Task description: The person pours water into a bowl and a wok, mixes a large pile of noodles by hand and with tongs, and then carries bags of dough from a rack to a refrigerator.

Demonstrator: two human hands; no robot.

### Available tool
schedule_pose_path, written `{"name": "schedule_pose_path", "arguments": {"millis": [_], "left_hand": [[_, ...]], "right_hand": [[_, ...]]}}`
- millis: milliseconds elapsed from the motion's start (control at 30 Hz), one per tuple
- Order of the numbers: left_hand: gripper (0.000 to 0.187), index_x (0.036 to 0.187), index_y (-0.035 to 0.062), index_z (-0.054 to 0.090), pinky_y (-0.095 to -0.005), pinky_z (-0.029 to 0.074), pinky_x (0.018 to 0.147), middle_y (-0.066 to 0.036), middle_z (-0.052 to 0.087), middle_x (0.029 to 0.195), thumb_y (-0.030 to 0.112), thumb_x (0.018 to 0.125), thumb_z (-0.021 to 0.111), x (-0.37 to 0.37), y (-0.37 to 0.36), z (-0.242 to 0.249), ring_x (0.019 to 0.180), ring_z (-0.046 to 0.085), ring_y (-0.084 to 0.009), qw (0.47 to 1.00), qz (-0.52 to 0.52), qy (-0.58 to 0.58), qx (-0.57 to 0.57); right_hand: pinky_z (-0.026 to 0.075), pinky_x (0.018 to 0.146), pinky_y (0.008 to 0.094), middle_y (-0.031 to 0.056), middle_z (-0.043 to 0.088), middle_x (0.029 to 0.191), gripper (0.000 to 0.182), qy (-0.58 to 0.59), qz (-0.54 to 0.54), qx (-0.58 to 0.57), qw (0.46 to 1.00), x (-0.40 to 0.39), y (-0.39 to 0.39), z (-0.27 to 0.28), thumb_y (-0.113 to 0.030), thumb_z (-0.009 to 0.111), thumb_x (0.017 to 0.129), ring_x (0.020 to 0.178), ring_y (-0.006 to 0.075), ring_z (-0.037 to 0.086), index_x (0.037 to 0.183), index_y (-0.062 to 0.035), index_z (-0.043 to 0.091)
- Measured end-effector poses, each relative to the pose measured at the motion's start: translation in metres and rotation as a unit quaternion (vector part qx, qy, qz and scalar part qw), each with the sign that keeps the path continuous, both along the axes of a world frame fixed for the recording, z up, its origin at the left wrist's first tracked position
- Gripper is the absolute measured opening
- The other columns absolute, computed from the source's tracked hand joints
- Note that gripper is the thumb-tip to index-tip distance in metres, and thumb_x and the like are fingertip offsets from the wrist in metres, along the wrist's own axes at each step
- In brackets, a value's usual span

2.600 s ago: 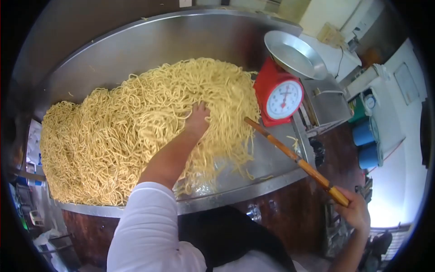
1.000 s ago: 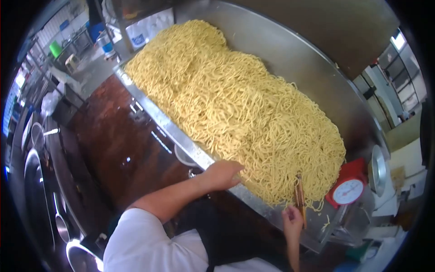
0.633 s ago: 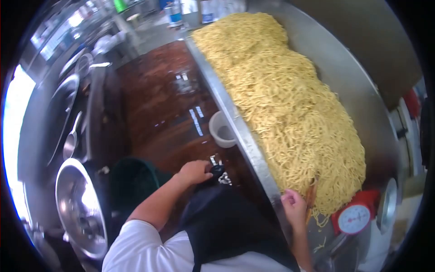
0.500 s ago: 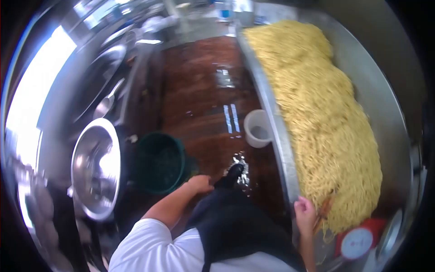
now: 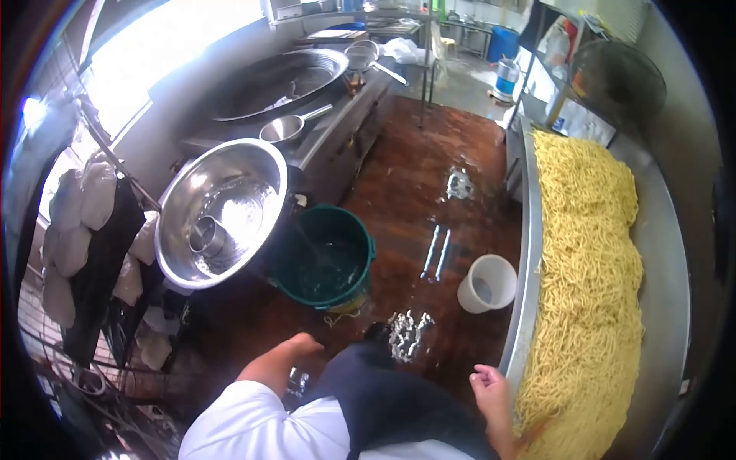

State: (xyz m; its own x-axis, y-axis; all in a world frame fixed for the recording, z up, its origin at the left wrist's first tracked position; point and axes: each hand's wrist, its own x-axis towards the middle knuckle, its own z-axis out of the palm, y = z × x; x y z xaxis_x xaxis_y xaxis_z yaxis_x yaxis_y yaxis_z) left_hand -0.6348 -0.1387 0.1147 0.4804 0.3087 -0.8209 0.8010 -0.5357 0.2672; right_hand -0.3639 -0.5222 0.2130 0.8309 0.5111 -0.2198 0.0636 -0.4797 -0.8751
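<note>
My left hand [image 5: 305, 344] hangs low in front of my body, just below a green bucket [image 5: 366, 249] with liquid in it; its fingers are turned away and hidden. My right hand [image 5: 489, 387] is beside the near rim of a long metal trough, fingers loosely bent and apart, with nothing visible in them. A long heap of yellow noodles [image 5: 586, 284] fills much of that metal trough [image 5: 665, 307]. On the floor between the bucket and trough stands a white bucket [image 5: 498, 277].
A large steel bowl [image 5: 172, 230] with a metal cup [image 5: 207, 236] in it is on the left. Behind it, a saucepan [image 5: 282, 130] and a wide wok [image 5: 230, 107] sit on a metal counter. The brown floor [image 5: 437, 153] looks wet. A round fan [image 5: 617, 80] stands far right.
My view has lifted and turned, showing more of the room's far end. The red-and-white dial scale at lower right has left view. Both hands stay low at my sides.
</note>
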Motion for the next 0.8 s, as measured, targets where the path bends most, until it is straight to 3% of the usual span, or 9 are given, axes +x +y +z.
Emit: {"name": "schedule_pose_path", "arguments": {"millis": [67, 167, 300, 367, 467, 600, 633, 700, 800], "left_hand": [[0.041, 0.115, 0.0132, 0.064, -0.0342, 0.048, 0.088, -0.014, 0.063, 0.114, 0.037, 0.082, 0.061, 0.0, 0.01, -0.05, 0.103, 0.06, -0.0292, 1.0, -0.009, 0.003, -0.007], [0.043, 0.098, 0.003, 0.07, -0.0387, 0.049, 0.083, -0.016, 0.067, 0.099, 0.041, 0.078, 0.064, 0.025, 0.015, -0.075, 0.097, 0.062, -0.0281, 0.989, 0.123, -0.053, -0.06], [0.048, 0.103, 0.0036, 0.067, -0.0386, 0.05, 0.081, -0.016, 0.066, 0.099, 0.044, 0.079, 0.064, 0.063, 0.044, -0.098, 0.092, 0.063, -0.0285, 0.987, 0.134, -0.027, -0.09], [0.051, 0.1, 0.0003, 0.066, -0.0402, 0.051, 0.069, -0.016, 0.066, 0.089, 0.046, 0.079, 0.065, 0.078, 0.065, -0.114, 0.078, 0.064, -0.0284, 0.974, 0.196, 0.036, -0.111], [0.053, 0.094, -0.0027, 0.066, -0.0414, 0.05, 0.058, -0.015, 0.064, 0.079, 0.048, 0.078, 0.065, 0.102, 0.088, -0.127, 0.067, 0.062, -0.0287, 0.969, 0.241, -0.023, -0.056], [0.049, 0.089, -0.0034, 0.068, -0.0396, 0.051, 0.073, -0.02, 0.067, 0.087, 0.044, 0.076, 0.063, 0.139, 0.137, -0.136, 0.077, 0.066, -0.0301, 0.981, 0.186, -0.054, -0.008], [0.047, 0.088, -0.0013, 0.069, -0.0413, 0.05, 0.078, -0.02, 0.068, 0.089, 0.044, 0.075, 0.062, 0.147, 0.149, -0.136, 0.082, 0.065, -0.0332, 0.979, 0.11, -0.167, 0.043], [0.045, 0.092, 0.0023, 0.07, -0.0397, 0.048, 0.083, -0.019, 0.067, 0.096, 0.043, 0.075, 0.064, 0.177, 0.177, -0.113, 0.093, 0.063, -0.0322, 0.99, 0.095, -0.107, -0.001], [0.047, 0.104, 0.0049, 0.067, -0.0365, 0.047, 0.089, -0.015, 0.067, 0.104, 0.042, 0.075, 0.069, 0.209, 0.194, -0.084, 0.101, 0.062, -0.0286, 0.966, 0.211, -0.148, -0.004]], "right_hand": [[0.048, 0.06, 0.0227, 0.0042, 0.065, 0.074, 0.024, 0.005, 0.031, -0.008, 0.999, 0.005, 0.019, 0.0, -0.01, 0.069, 0.08, 0.063, 0.0076, 0.058, 0.101, 0.0, 0.064], [0.048, 0.059, 0.0224, 0.0045, 0.065, 0.074, 0.024, -0.007, 0.066, -0.026, 0.997, 0.018, 0.049, 0.008, -0.011, 0.07, 0.08, 0.063, 0.0075, 0.058, 0.1, 0.0004, 0.065], [0.049, 0.06, 0.0226, 0.0051, 0.066, 0.074, 0.027, 0.019, 0.081, -0.058, 0.995, 0.042, 0.069, 0.002, -0.014, 0.071, 0.079, 0.063, 0.0076, 0.059, 0.102, 0.0002, 0.065], [0.05, 0.06, 0.0247, 0.0062, 0.066, 0.074, 0.03, 0.04, 0.078, -0.082, 0.993, 0.058, 0.07, -0.007, -0.016, 0.071, 0.078, 0.062, 0.0096, 0.06, 0.104, -0.0007, 0.065], [0.051, 0.061, 0.026, 0.0069, 0.066, 0.074, 0.033, 0.032, 0.107, -0.14, 0.984, 0.089, 0.082, -0.009, -0.019, 0.072, 0.077, 0.062, 0.0115, 0.061, 0.103, -0.0008, 0.065], [0.05, 0.062, 0.0258, 0.0066, 0.065, 0.074, 0.032, 0.017, 0.067, -0.138, 0.988, 0.126, 0.126, 0.016, -0.018, 0.071, 0.078, 0.065, 0.0125, 0.061, 0.105, -0.0008, 0.064], [0.05, 0.063, 0.0255, 0.0067, 0.065, 0.075, 0.032, 0.028, 0.043, -0.14, 0.989, 0.134, 0.135, 0.021, -0.017, 0.07, 0.079, 0.066, 0.0125, 0.061, 0.106, -0.0005, 0.063], [0.05, 0.064, 0.0256, 0.0075, 0.065, 0.077, 0.034, 0.03, 0.014, -0.149, 0.988, 0.144, 0.144, 0.024, -0.016, 0.07, 0.079, 0.068, 0.0119, 0.061, 0.108, 0.0006, 0.062], [0.049, 0.064, 0.0261, 0.0076, 0.065, 0.078, 0.034, 0.053, 0.008, -0.185, 0.981, 0.151, 0.147, 0.015, -0.016, 0.07, 0.079, 0.067, 0.0113, 0.06, 0.108, 0.0004, 0.062]]}}
